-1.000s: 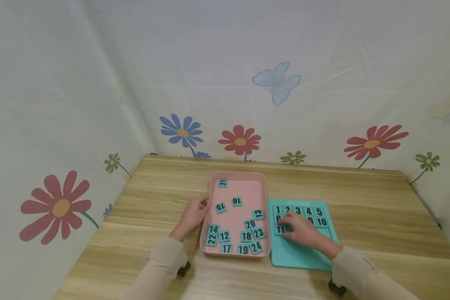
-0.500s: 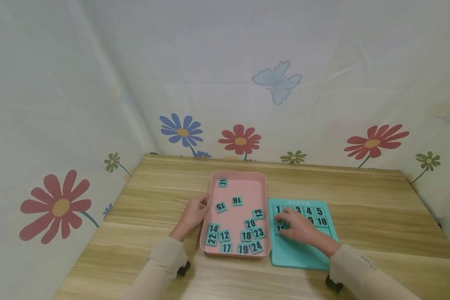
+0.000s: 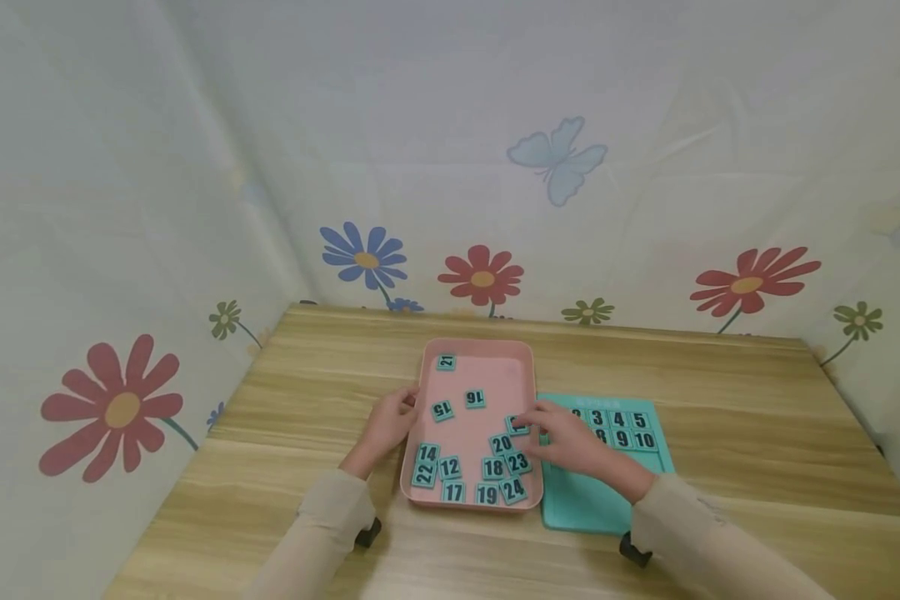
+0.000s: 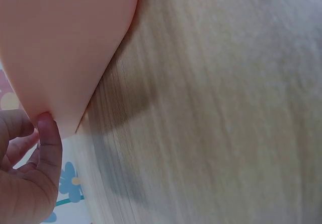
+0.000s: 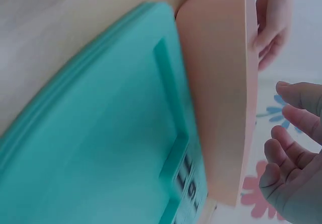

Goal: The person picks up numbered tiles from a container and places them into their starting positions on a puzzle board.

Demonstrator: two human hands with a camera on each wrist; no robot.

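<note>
My left hand (image 3: pixel 388 423) pinches the left wall of the pink tray (image 3: pixel 487 367). In the left wrist view its thumb (image 4: pixel 49 133) presses the tray's outer side. My right hand (image 3: pixel 573 442) reaches over the tray's right rim, fingers loosely bent with a gap to the thumb; the right wrist view shows nothing between them. Its fingertips overlap the number 13 tile (image 3: pixel 513 424), partly hiding it. Several numbered tiles lie in the tray, among them the 20 tile (image 3: pixel 501 443) and 16 tile (image 3: pixel 475 398). Under the right forearm lies the turquoise number board (image 3: pixel 588 504), its left tiles covered by the hand.
The tray and board stand side by side on a wooden table (image 3: pixel 757 433). Visible board tiles include the 5 tile (image 3: pixel 639 420) and 10 tile (image 3: pixel 644 439). A flowered cloth backdrop (image 3: pixel 645 192) rises behind the table.
My right hand has moved left from the board's tiles, by the 11 tile, to the tray's right rim over the 13 tile. The left hand stays on the tray.
</note>
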